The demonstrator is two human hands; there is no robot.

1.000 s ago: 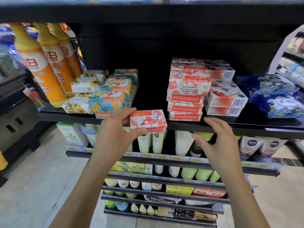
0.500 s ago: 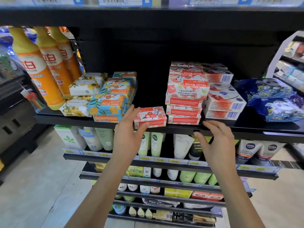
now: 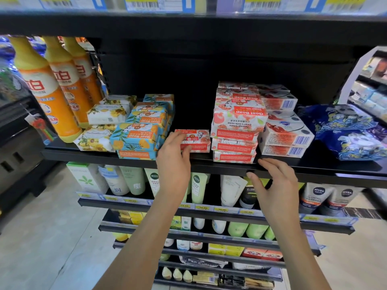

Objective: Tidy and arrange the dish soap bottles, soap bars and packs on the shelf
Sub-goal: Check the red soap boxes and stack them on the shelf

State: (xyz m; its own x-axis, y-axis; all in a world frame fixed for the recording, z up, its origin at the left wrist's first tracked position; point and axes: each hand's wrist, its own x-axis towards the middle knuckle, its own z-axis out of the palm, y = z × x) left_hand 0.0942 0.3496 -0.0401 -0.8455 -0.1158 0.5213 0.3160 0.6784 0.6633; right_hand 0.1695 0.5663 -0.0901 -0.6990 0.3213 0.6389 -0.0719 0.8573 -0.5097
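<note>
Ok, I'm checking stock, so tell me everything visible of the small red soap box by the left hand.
The small red soap box is a flat, cardboard-looking carton, red-orange and white with a drawn figure. It lies flat at the shelf front between the blue soap stack and the red soap stack. The left hand holds its left end.

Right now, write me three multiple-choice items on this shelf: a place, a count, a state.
1. The small red soap box sits: A) on the floor; B) between the blue stack and the pink stack; C) on a lower shelf.
2. Orange dish soap bottles in view: A) one; B) three; C) six.
3. The right hand is: A) gripping a box; B) out of view; C) open, holding nothing.
B: a stack flanks each side. B: three stand at left. C: fingers spread, empty.
</note>
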